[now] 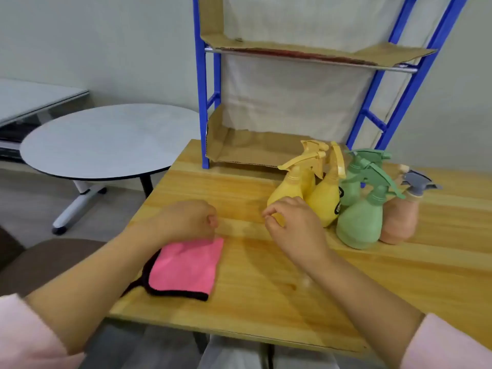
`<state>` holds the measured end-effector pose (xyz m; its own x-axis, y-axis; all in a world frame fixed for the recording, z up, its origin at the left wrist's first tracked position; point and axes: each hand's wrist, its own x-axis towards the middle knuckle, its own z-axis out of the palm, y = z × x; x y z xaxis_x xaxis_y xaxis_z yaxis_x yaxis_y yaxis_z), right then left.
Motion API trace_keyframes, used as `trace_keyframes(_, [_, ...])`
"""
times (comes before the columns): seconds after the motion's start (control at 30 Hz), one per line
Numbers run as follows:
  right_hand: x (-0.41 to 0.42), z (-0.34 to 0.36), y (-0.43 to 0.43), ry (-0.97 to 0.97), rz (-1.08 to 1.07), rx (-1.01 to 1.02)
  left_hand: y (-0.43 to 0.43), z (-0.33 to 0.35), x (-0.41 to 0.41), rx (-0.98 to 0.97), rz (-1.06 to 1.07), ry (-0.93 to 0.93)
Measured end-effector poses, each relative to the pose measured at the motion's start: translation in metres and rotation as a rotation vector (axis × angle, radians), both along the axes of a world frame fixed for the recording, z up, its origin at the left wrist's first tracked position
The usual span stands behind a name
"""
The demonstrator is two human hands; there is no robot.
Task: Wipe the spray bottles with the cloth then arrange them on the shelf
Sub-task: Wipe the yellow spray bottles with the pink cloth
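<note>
Cloth (186,267), plush pink, near bulbous plastic bottles (358,225)

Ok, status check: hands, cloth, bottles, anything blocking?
Left hand fisted over cloth; right hand loosely curled, empty. Five bottles clustered on table, none on shelf. Nothing blocking the shelf.

cloth (186,267) pink, black trim; yellow bottles (323,198) x2, green bottles (359,225) x2, peach bottle (399,222) w/ grey head; shelf (202,102) blue, brown cardboard liners; table (266,288) light woodgrain
</note>
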<state>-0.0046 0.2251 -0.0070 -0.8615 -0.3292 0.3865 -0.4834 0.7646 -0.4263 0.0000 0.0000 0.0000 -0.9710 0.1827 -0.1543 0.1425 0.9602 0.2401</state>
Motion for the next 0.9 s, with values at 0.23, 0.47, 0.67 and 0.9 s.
trace_keyframes(0.23, [-0.003, -0.014, -0.02, -0.104, 0.054, -0.014, -0.008, -0.01, 0.004, -0.015, 0.001, -0.142])
trace_keyframes(0.47, [-0.002, -0.022, -0.018, -0.229, 0.083, -0.037, -0.007, -0.014, 0.006, 0.119, -0.172, -0.118])
trace_keyframes(0.67, [0.0, -0.02, -0.008, -0.676, 0.203, -0.573, 0.024, 0.002, 0.002, 0.513, -0.224, -0.053])
trace_keyframes(0.9, [-0.003, -0.014, 0.026, -0.859, 0.283, -0.735, 0.075, 0.023, -0.013, 0.666, -0.298, 0.1])
